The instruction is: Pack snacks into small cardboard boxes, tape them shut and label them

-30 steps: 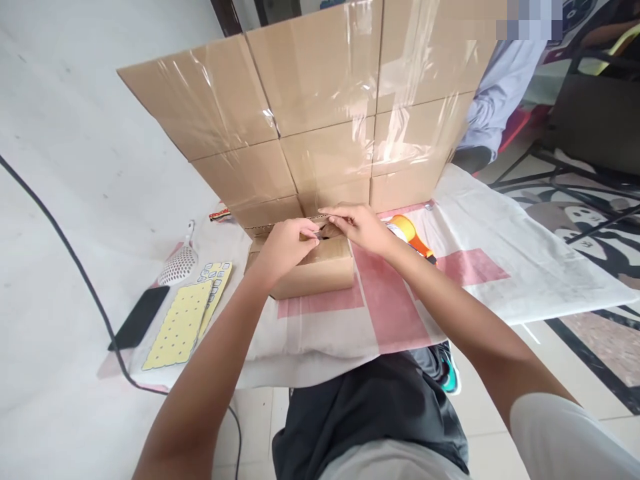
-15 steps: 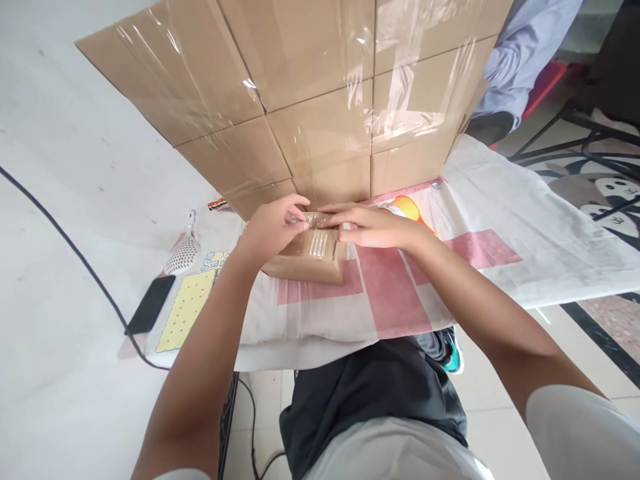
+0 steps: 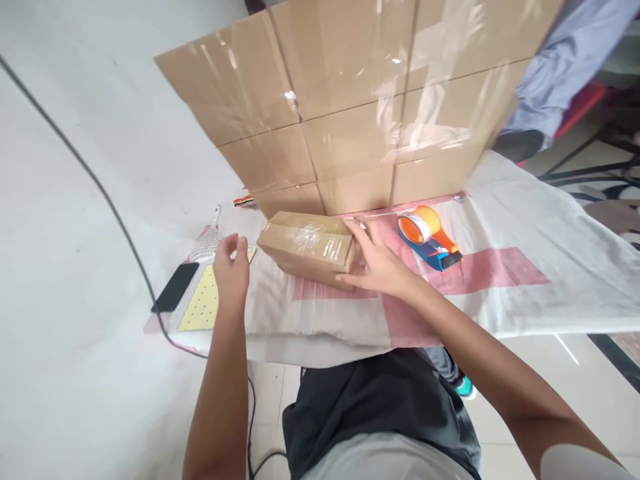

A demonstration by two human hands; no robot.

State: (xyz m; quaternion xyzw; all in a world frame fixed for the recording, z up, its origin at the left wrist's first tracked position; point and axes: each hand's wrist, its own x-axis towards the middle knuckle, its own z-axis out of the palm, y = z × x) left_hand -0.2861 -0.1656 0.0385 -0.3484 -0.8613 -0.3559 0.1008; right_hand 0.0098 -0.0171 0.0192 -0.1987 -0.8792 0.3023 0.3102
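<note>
Phone (image 3: 175, 287) and yellow sheet (image 3: 204, 307) lying at the worktop's (image 3: 525, 293) left edge. Left hand (image 3: 231, 267) has come off the box (image 3: 309, 244) since half a second ago, now hovering beside it, fingers loosely curled, holding nothing. Box lying closed, taped on top. Right hand (image 3: 376, 261) bracing its right end, fingers spread. Tape dispenser (image 3: 429, 236) now uncovered to the right

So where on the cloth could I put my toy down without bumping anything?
Best spot: the bare cloth right of the tape dispenser, out to its far edge. Also the strip along the near edge, in front of the small box. The left end is crowded: yellow sheet, phone, white scoop, left hand.
</note>
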